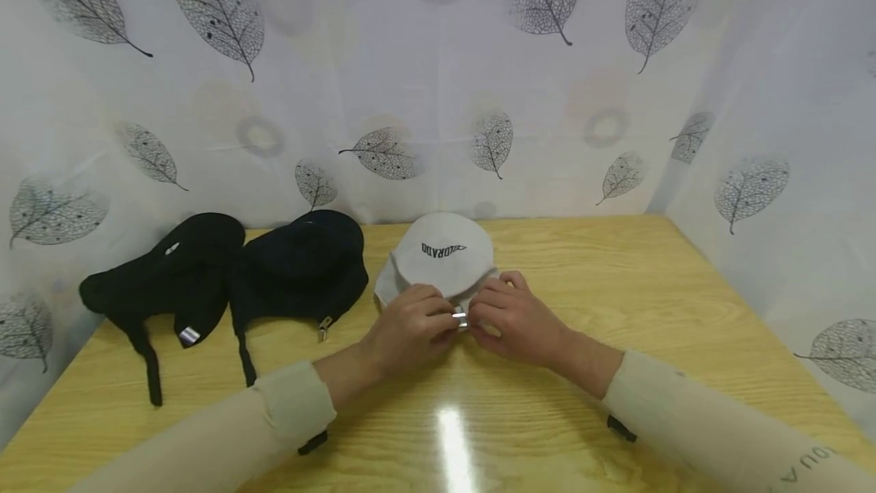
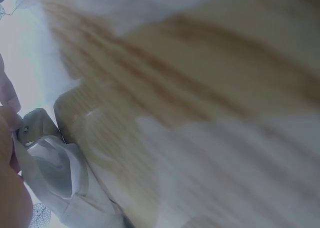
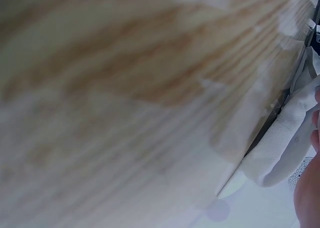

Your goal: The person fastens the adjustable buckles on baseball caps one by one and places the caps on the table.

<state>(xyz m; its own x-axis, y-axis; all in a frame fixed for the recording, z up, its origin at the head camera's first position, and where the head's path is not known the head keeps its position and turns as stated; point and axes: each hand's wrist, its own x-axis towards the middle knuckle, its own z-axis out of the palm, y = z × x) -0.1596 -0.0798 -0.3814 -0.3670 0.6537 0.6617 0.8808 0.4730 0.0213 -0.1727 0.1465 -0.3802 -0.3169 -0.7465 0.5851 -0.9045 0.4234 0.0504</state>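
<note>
A white cap (image 1: 445, 249) with dark lettering on its brim lies on the table, its strap side toward me. A small metal buckle (image 1: 461, 317) shows at that near edge, between my two hands. My left hand (image 1: 411, 323) pinches the strap just left of the buckle, fingers curled. On the other side my right hand (image 1: 518, 318) pinches the strap end, its fingertips close to the metal. The fingertips partly hide the strap. In the left wrist view the cap's pale fabric (image 2: 90, 208) stands beside the fingers; the right wrist view shows its ribbed edge (image 3: 280, 138).
Two black caps lie left of the white one: the nearer cap (image 1: 301, 265) with a hanging metal clasp (image 1: 325, 328), the farther cap (image 1: 198, 249) with a dangling strap (image 1: 152, 371). A leaf-print curtain (image 1: 438, 82) borders the wooden table (image 1: 588, 265) behind and at the sides.
</note>
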